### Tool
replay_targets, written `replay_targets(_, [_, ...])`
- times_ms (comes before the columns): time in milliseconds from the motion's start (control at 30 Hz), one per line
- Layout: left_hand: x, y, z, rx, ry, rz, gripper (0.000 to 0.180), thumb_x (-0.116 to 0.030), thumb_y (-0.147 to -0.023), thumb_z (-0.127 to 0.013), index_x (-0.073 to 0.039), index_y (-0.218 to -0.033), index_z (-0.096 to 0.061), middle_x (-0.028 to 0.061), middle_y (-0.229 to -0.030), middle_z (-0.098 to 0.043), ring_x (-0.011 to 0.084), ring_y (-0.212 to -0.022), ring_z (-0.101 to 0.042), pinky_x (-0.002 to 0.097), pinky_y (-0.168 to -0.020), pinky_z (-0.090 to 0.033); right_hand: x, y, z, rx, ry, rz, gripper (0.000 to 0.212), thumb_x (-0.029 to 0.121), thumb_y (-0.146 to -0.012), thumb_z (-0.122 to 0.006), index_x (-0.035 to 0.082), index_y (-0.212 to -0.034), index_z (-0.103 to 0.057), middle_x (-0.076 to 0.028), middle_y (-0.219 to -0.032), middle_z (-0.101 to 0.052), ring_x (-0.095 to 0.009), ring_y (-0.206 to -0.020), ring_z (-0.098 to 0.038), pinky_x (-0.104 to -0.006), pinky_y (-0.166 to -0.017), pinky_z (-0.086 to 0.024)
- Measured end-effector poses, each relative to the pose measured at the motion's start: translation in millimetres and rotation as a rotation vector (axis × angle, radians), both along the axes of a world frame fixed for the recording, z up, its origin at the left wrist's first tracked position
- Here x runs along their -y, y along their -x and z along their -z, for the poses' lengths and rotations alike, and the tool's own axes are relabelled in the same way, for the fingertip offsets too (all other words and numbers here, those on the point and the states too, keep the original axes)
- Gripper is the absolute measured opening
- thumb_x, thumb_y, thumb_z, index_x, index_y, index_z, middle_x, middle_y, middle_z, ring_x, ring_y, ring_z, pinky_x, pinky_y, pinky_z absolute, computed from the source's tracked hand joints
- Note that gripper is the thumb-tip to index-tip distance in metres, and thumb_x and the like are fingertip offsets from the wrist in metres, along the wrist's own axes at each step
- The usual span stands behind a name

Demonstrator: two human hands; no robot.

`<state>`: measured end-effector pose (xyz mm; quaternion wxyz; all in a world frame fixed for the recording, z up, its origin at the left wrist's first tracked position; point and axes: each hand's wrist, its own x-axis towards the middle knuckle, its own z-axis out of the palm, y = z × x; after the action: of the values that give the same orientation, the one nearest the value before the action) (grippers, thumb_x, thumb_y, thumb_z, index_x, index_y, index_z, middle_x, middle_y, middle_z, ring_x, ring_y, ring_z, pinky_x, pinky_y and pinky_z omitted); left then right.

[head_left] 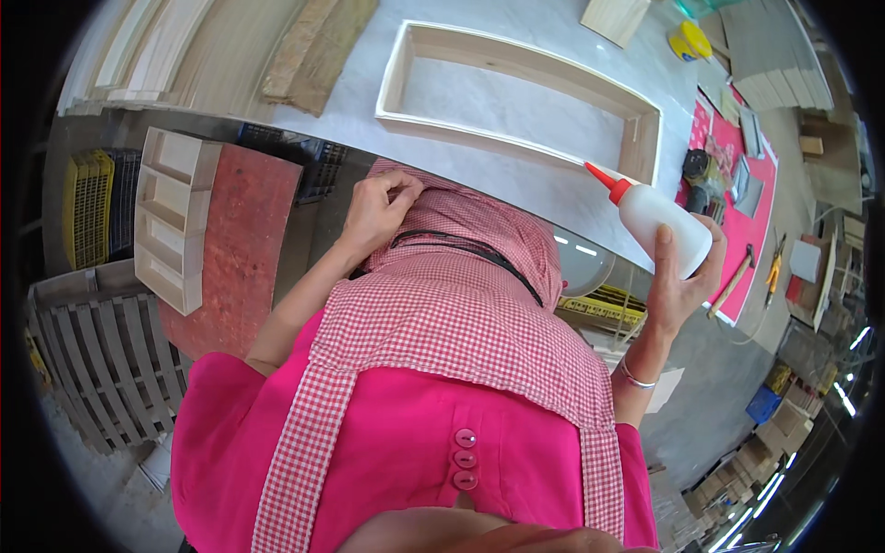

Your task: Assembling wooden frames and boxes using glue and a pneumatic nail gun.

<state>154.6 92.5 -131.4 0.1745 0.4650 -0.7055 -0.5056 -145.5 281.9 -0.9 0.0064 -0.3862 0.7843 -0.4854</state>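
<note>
My right hand point(684, 281) is wrapped round a white squeeze bottle point(666, 226) with a red pointed nozzle. The bottle is tilted, and its tip reaches the near edge of a long rectangular wooden frame point(516, 63). That frame lies on the pale, marble-look tabletop point(516, 103), and a whitish line runs along its upper edges. Down by my waist, my left hand point(380, 210) has its fingers curled and pinched at the red-and-white checked apron point(461, 276).
Stacked wooden boards point(184, 51) fill the table's left end. A yellow tub point(690, 41) stands at the far right, near a hammer point(733, 284) and orange-handled pliers point(774, 276). A compartmented wooden tray point(171, 221) leans by a red board point(244, 244) at left.
</note>
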Motion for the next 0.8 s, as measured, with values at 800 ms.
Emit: replay_targets(800, [-4.3,7.2,7.6,0.028,-0.078,0.023,0.018,-0.017,-0.092,-0.063,0.001,-0.091,-0.067,0.0087,-0.077,-0.069,0.0151,-0.072,-0.063,0.031,-0.066,-0.048,-41.5,45.4,13.4,-0.074,0.012,0.309,0.038,0.022,-0.087,-0.079,0.001,-0.112,-0.061,-0.008,-0.103,-0.063,-0.017,-0.091,-0.061,-0.0321,-0.081,-0.053])
